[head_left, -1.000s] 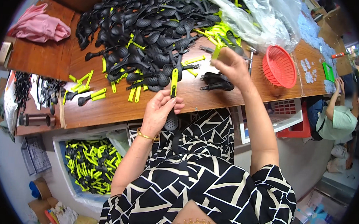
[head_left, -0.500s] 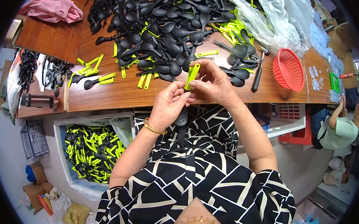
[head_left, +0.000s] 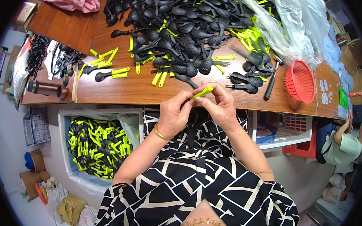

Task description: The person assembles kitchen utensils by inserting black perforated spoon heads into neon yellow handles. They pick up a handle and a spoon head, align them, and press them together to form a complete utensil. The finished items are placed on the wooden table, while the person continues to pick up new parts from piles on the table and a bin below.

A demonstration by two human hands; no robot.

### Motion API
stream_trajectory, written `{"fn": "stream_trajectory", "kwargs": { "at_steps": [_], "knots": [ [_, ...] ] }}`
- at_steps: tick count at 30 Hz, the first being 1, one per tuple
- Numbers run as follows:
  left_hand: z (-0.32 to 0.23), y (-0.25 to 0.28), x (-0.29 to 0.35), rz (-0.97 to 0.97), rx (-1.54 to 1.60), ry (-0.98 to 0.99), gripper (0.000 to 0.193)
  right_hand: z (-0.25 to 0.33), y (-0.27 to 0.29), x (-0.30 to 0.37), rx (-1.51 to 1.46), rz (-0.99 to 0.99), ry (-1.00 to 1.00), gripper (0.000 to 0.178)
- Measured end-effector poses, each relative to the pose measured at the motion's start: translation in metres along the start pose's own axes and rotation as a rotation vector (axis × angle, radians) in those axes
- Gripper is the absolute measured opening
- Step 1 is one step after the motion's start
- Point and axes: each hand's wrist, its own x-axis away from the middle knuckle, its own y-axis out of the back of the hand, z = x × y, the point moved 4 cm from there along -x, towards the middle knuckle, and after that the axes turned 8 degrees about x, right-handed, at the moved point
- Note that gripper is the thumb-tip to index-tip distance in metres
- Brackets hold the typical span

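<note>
A lime-green handle [head_left: 203, 92] is held between my hands at the table's near edge, tilted up to the right. My right hand [head_left: 222, 108] pinches it between thumb and fingers. My left hand [head_left: 176, 112] is closed at its lower end, thumb against it. Whether a black spoon is joined to it is hidden by my fingers. Beyond my hands spreads a large heap of black perforated spoons [head_left: 192, 48]. Loose lime-green handles [head_left: 163, 79] lie along the heap's near side, and a few more handles [head_left: 120, 72] lie to the left with black spoons.
A black-handled hammer [head_left: 270, 84] and a red basket [head_left: 299, 82] stand at the right, below clear plastic bags [head_left: 302, 29]. Under the table's left, a lined bin [head_left: 62, 147] holds many green-handled pieces. A steel flask [head_left: 47, 89] lies far left. Another person [head_left: 343, 144] sits far right.
The green handle has tipped from nearly upright to leaning right. A black perforated spoon head that hung below my hands no longer shows. The whole view has shifted slightly.
</note>
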Motion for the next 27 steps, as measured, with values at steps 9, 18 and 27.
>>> {"fn": "stream_trajectory", "kwargs": {
  "at_steps": [9, 18, 27],
  "knots": [
    [0.019, 0.098, -0.007, -0.125, -0.393, 0.005, 0.016, -0.007, 0.004, -0.023, 0.201, 0.085, -0.032, 0.049],
    [0.112, 0.228, -0.056, -0.316, -1.112, 0.005, 0.033, -0.035, 0.091, -0.060, 0.917, -0.233, 0.261, 0.021],
    [0.000, 0.046, -0.045, 0.011, -0.526, -0.307, 0.037, -0.044, 0.089, -0.061, 0.971, -0.205, 0.183, 0.021]
  ]
}}
